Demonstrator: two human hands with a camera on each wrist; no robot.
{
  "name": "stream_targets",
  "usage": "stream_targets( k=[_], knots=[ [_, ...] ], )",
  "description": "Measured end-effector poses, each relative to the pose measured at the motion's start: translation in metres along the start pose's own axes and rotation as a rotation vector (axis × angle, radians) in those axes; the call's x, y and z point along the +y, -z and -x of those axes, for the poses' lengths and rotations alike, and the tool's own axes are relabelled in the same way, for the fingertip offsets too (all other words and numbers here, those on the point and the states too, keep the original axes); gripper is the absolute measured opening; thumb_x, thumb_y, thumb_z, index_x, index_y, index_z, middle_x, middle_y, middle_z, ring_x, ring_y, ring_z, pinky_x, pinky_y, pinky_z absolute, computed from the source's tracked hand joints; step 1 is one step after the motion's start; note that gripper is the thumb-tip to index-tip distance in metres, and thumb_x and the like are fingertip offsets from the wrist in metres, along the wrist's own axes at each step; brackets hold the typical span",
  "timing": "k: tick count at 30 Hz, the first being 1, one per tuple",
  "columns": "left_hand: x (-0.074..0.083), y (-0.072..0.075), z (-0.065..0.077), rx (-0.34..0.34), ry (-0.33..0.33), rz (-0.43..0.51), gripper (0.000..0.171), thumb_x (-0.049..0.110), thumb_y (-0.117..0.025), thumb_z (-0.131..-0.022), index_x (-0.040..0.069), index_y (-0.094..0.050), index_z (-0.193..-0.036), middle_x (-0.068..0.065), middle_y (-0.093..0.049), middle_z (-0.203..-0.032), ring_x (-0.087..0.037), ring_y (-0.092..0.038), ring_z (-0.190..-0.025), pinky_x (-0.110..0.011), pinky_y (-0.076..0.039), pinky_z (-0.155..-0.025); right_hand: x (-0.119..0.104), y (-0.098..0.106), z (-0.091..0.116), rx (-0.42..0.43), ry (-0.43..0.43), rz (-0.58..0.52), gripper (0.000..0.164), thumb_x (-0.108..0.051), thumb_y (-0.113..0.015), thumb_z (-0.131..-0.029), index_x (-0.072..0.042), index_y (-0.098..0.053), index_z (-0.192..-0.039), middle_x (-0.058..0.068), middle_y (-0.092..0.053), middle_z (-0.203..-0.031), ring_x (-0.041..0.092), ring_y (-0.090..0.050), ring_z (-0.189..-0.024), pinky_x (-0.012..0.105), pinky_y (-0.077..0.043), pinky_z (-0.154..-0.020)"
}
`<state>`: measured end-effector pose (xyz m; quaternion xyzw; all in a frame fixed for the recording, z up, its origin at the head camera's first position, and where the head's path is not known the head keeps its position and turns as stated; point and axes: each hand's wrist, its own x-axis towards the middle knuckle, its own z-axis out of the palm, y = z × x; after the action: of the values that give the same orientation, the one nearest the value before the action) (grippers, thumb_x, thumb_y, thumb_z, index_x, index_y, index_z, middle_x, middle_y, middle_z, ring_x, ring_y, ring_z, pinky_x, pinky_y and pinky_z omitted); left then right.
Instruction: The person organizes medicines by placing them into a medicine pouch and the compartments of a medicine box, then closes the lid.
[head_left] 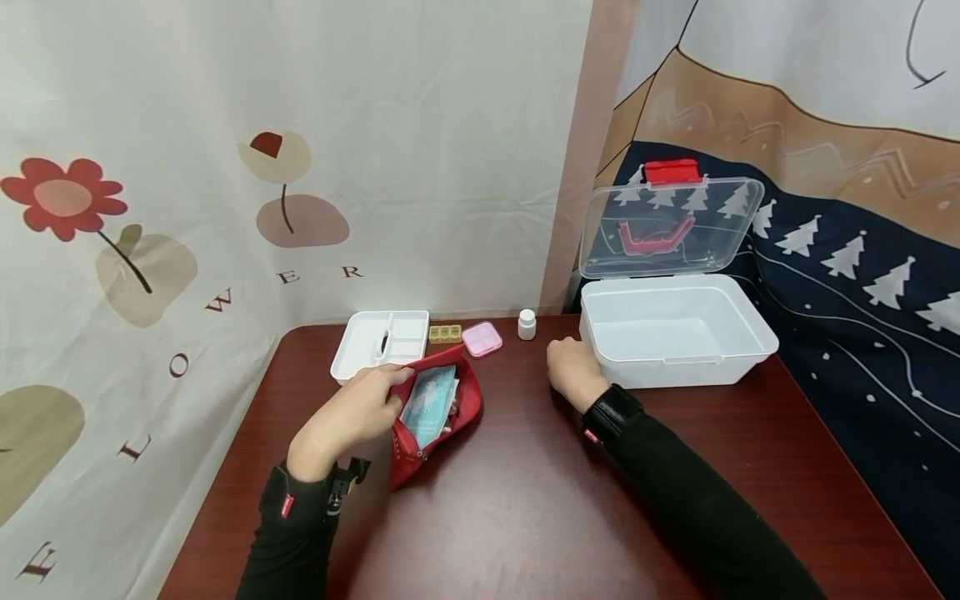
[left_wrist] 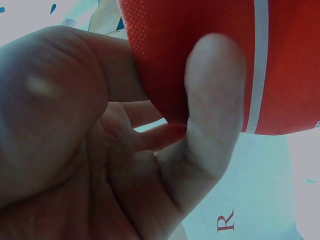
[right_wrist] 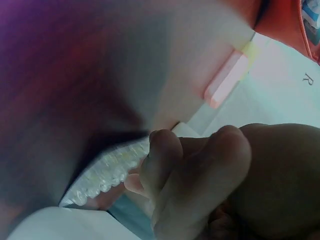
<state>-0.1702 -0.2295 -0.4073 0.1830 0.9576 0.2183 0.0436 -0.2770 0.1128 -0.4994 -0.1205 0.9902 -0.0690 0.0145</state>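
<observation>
My left hand (head_left: 360, 408) pinches the upper edge of an unzipped red fabric pouch (head_left: 468, 392), thumb on one side and fingers on the other. Inside the pouch lies a light-blue packet (head_left: 429, 404) with some smaller whitish items beside it. In the left wrist view the pouch's red cloth (left_wrist: 220, 20) runs between my thumb and fingers. My right hand (head_left: 573, 375) is low over the table, left of the white box (head_left: 660, 371). Its curled fingers hold a clear blister pack (right_wrist: 102, 175), seen in the right wrist view but hidden behind the hand in the head view.
The box's clear lid (head_left: 675, 229) with red latch and pink handle stands raised behind it. Along the table's (head_left: 510, 500) back are a white divided tray (head_left: 363, 342), a small yellow pill case (head_left: 445, 334), a pink case (head_left: 482, 339) and a white bottle (head_left: 527, 324).
</observation>
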Motion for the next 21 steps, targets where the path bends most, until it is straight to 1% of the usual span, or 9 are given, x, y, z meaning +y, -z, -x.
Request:
stream_targets(
  k=[2,6,8,11,15,18,21],
  knots=[
    [-0.0001,0.0001,0.0000,0.003,-0.009,-0.004,0.050,-0.003,-0.056,-0.096,-0.006,-0.070,-0.144,-0.023,-0.072,-0.143,-0.034,-0.066,-0.111,-0.041,-0.052,-0.091,-0.0002,-0.0018,0.0005,0.005,0.000,-0.006,0.014,-0.007,-0.073,-0.099,0.005,-0.080,-0.097,0.025,-0.079,-0.095,0.040,-0.079,-0.086,0.052,-0.067,-0.076],
    [-0.0006,-0.0001,-0.0001,-0.001,-0.010,-0.004,0.049,-0.003,-0.057,-0.097,-0.006,-0.069,-0.144,-0.023,-0.072,-0.143,-0.034,-0.066,-0.110,-0.041,-0.052,-0.090,-0.0015,-0.0030,0.0007,0.028,0.013,-0.024,0.017,-0.012,-0.075,-0.100,0.005,-0.080,-0.098,0.024,-0.079,-0.093,0.039,-0.079,-0.083,0.052,-0.066,-0.076],
    [-0.0007,-0.0004,-0.0006,-0.003,-0.012,-0.004,0.049,-0.003,-0.057,-0.097,-0.006,-0.069,-0.144,-0.024,-0.072,-0.143,-0.034,-0.066,-0.111,-0.041,-0.052,-0.090,-0.0019,-0.0027,0.0008,0.025,0.016,-0.021,0.019,-0.013,-0.076,-0.100,0.005,-0.081,-0.098,0.024,-0.079,-0.092,0.039,-0.079,-0.083,0.052,-0.066,-0.076],
    [-0.0009,-0.0007,-0.0007,-0.005,-0.008,-0.005,0.049,-0.003,-0.058,-0.097,-0.006,-0.069,-0.144,-0.024,-0.071,-0.144,-0.034,-0.066,-0.111,-0.041,-0.052,-0.090,-0.0015,-0.0019,0.0008,-0.012,0.008,-0.011,0.017,-0.011,-0.075,-0.099,0.005,-0.081,-0.097,0.023,-0.079,-0.091,0.039,-0.078,-0.082,0.052,-0.066,-0.076],
    [-0.0009,-0.0010,-0.0004,-0.010,0.003,-0.006,0.048,-0.002,-0.059,-0.098,-0.006,-0.069,-0.145,-0.024,-0.071,-0.145,-0.033,-0.066,-0.112,-0.041,-0.052,-0.090,-0.0011,-0.0013,0.0007,-0.075,-0.006,-0.012,0.017,-0.012,-0.074,-0.099,0.003,-0.080,-0.097,0.022,-0.078,-0.093,0.038,-0.078,-0.086,0.052,-0.065,-0.079],
    [-0.0007,-0.0010,-0.0004,-0.015,0.011,-0.003,0.049,-0.002,-0.059,-0.098,-0.006,-0.068,-0.146,-0.023,-0.071,-0.146,-0.031,-0.065,-0.112,-0.041,-0.052,-0.090,-0.0020,-0.0002,0.0013,-0.094,-0.013,-0.020,0.020,-0.017,-0.076,-0.099,0.003,-0.080,-0.097,0.022,-0.079,-0.095,0.039,-0.078,-0.089,0.053,-0.065,-0.082],
    [-0.0003,-0.0009,-0.0006,-0.020,0.019,0.002,0.049,-0.001,-0.058,-0.099,-0.005,-0.067,-0.147,-0.023,-0.070,-0.147,-0.031,-0.065,-0.111,-0.039,-0.052,-0.089,-0.0033,0.0018,0.0026,-0.090,-0.017,-0.037,0.024,-0.021,-0.079,-0.099,0.002,-0.080,-0.097,0.021,-0.079,-0.096,0.038,-0.078,-0.090,0.052,-0.064,-0.083]
  ],
)
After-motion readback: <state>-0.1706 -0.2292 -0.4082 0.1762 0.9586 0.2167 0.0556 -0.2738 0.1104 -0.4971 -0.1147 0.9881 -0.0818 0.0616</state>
